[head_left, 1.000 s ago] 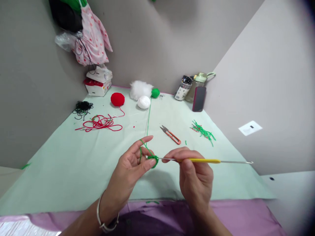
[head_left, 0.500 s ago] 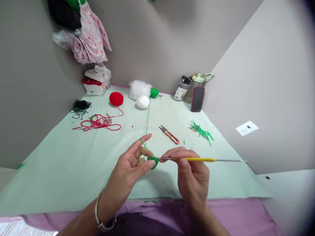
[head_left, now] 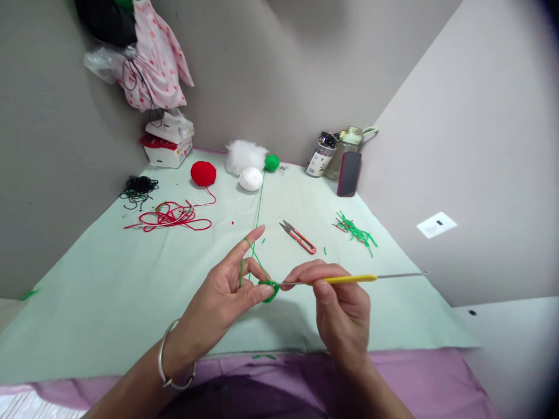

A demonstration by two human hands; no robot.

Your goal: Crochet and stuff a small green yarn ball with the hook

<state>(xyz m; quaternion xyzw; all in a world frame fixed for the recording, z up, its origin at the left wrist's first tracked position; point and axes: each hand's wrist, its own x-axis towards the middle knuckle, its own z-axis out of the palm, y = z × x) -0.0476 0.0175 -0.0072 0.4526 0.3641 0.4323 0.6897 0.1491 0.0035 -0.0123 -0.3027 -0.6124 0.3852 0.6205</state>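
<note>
Between thumb and fingers, my left hand pinches a small green crochet piece. Green yarn loops over its raised index finger and runs back to a green ball. My right hand grips a crochet hook with a yellow handle and metal ends. The hook's left tip meets the green piece; its exact place in the stitches is too small to tell. The other end points right, tilted slightly up.
Orange thread snips lie beyond my hands, with green yarn scraps to their right. Red yarn, a red ball, black yarn, a white ball and white stuffing sit farther back. A phone leans against a bottle.
The hook's right end has tilted up a little. My left index finger has risen slightly. The whole view has shifted a bit; both hands keep their hold.
</note>
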